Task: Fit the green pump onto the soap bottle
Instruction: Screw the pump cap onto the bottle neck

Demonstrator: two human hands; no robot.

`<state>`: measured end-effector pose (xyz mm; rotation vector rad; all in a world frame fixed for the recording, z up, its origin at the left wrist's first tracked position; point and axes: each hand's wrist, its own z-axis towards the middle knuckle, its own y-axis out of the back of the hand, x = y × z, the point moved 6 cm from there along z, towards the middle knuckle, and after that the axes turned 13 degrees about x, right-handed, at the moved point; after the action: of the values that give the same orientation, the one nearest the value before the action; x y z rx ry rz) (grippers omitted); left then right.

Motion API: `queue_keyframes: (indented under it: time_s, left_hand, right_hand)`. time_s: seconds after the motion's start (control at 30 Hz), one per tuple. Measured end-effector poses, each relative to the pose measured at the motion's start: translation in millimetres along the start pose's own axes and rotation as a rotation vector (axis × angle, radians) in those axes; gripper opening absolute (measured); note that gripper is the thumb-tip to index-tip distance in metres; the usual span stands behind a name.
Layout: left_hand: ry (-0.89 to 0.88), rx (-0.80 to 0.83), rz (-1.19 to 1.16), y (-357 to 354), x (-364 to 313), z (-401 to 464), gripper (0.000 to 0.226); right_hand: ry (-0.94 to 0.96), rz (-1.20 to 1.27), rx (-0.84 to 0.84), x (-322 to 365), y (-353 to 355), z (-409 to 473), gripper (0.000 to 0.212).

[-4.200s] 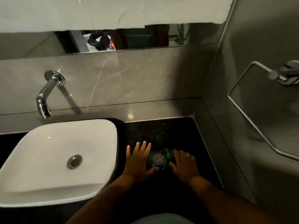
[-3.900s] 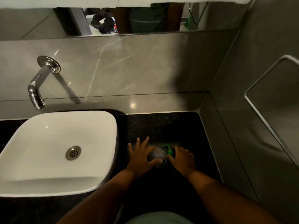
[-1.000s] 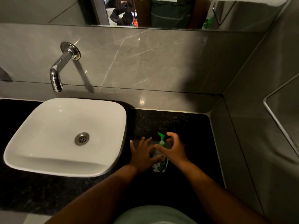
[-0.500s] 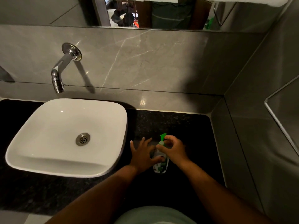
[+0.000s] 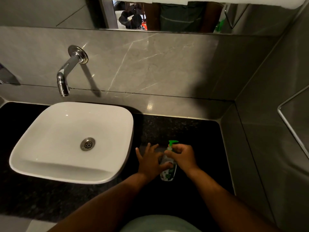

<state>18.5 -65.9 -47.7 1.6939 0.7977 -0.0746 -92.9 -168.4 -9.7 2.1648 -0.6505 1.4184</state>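
At the far left, a chrome tap (image 5: 66, 76) juts from the grey marbled wall and curves down over the far edge of a white square basin (image 5: 73, 141), which sits on a black speckled worktop (image 5: 184, 129). A round metal drain (image 5: 87, 144) lies at the basin's middle.

Just right of the basin, the left forearm comes in from the near edge and angles up and to the right. The left hand (image 5: 149, 160) is palm down with its fingers spread and pointing far, while the thumb reaches right and presses against the side of the soap bottle (image 5: 168, 171). The hand steadies the bottle from the left without wrapping it.

The bottle is clear with a green-printed label and stands on the worktop between the two hands, close to the near right part of the dark surface. It looks roughly upright, though the wide lens makes its exact lean hard to judge. The green pump (image 5: 172, 144) rises from the bottle's neck, its spout pointing right.

The right forearm enters from the near right and angles up and to the left. The right hand (image 5: 183, 156) is curled, its fingertips pressed together in a pinch around the pump's collar at the bottle's neck, knuckles up.

At the far right, a metal rail (image 5: 291, 129) runs along the grey side wall.
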Motion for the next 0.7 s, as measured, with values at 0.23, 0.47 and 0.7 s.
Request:
queue_keyframes:
  time_s: [0.23, 0.47, 0.7]
  left_hand:
    - [-0.012, -0.028, 0.041, 0.8, -8.1, -1.7, 0.076]
    - [-0.019, -0.019, -0.026, -0.9, 2.2, -1.0, 0.069]
    - [0.009, -0.002, -0.006, 4.8, 3.5, -5.4, 0.074]
  right_hand:
    - [-0.089, -0.052, -0.202, -16.2, -3.3, -5.0, 0.05]
    - [0.055, 0.174, 0.052, -7.0, 2.7, -7.9, 0.034]
    - [-0.001, 0.171, 0.034, -6.3, -3.8, -0.5, 0.036]
